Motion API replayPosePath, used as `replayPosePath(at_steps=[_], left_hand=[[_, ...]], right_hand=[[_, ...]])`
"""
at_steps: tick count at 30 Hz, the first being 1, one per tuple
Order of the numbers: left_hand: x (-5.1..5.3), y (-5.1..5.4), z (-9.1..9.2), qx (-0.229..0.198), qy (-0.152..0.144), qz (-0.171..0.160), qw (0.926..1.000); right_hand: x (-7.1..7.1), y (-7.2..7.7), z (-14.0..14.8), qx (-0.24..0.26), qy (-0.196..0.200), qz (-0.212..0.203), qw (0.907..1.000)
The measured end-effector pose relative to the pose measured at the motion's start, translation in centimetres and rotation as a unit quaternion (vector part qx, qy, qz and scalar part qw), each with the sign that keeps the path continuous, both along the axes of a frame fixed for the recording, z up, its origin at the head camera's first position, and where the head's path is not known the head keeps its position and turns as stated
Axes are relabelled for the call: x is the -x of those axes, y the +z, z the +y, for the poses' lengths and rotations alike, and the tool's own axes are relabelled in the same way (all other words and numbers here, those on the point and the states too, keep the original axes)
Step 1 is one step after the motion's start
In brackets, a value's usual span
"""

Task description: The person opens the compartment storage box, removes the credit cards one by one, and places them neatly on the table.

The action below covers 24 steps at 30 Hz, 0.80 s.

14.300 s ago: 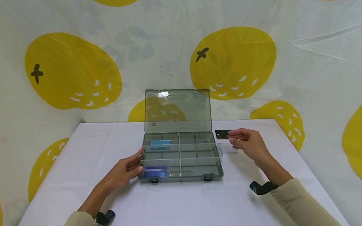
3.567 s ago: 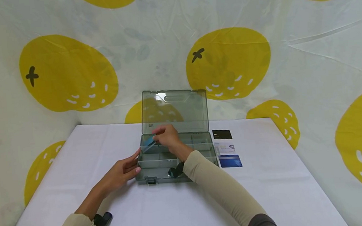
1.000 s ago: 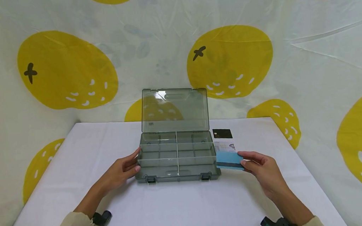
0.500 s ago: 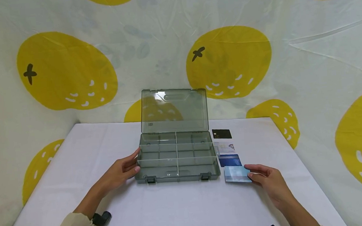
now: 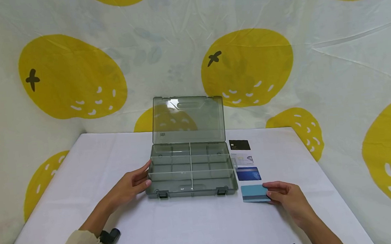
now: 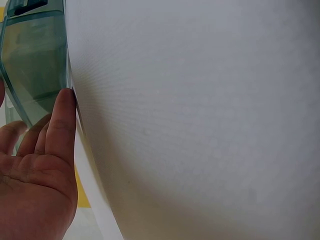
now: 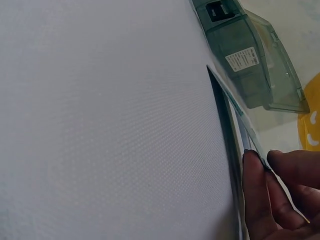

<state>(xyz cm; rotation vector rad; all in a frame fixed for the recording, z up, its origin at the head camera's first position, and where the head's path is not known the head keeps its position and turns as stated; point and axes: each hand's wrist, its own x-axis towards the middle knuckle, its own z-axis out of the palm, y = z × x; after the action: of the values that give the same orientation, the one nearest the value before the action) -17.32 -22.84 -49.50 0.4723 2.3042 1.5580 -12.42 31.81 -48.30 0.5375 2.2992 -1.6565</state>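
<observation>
My right hand [image 5: 289,199] pinches the right end of a light blue card [image 5: 255,193] with a dark stripe, low over the table near the box's front right corner. In the right wrist view the card [image 7: 240,115] is seen edge-on, tilted off the cloth between thumb and fingers. My left hand [image 5: 131,186] touches the left side of a grey see-through divided box [image 5: 192,194], whose lid stands raised. The left wrist view has the extended fingers [image 6: 61,125] against the box's wall. No card shows in the compartments.
Right of the box lie a black card [image 5: 240,145], a white card [image 5: 244,159] and a dark blue card [image 5: 248,173] in a column. A white cloth covers the table [image 5: 190,229]. A curtain with yellow fruit prints [image 5: 246,68] hangs behind.
A dark blue card and a light blue card, earlier in the box's left compartments, are out on its right. Over the last second my right hand brought the light blue card nearer the front.
</observation>
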Motion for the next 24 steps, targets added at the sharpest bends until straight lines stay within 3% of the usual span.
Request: replayPosePath(at_steps=[7, 12, 15, 19, 24], left_hand=[[-0.1, 0.2, 0.1, 0.000, -0.001, 0.001, 1.0000], [-0.1, 0.3, 0.2, 0.003, 0.000, 0.000, 1.0000], [0.0, 0.3, 0.2, 0.003, -0.001, 0.000, 1.0000], [0.1, 0.3, 0.3, 0.002, -0.003, 0.002, 1.0000], [0.1, 0.3, 0.3, 0.001, -0.004, 0.005, 1.0000]], right_hand=[[-0.3, 0.5, -0.3, -0.037, 0.016, 0.018, 0.9990], [-0.5, 0.8, -0.4, -0.091, 0.023, 0.031, 0.9951], [-0.6, 1.0, -0.5, -0.133, 0.031, 0.040, 0.9899], [-0.8, 1.3, -0.8, -0.205, 0.044, 0.053, 0.9763], [-1.0, 1.5, -1.2, -0.258, 0.050, 0.072, 0.9622]])
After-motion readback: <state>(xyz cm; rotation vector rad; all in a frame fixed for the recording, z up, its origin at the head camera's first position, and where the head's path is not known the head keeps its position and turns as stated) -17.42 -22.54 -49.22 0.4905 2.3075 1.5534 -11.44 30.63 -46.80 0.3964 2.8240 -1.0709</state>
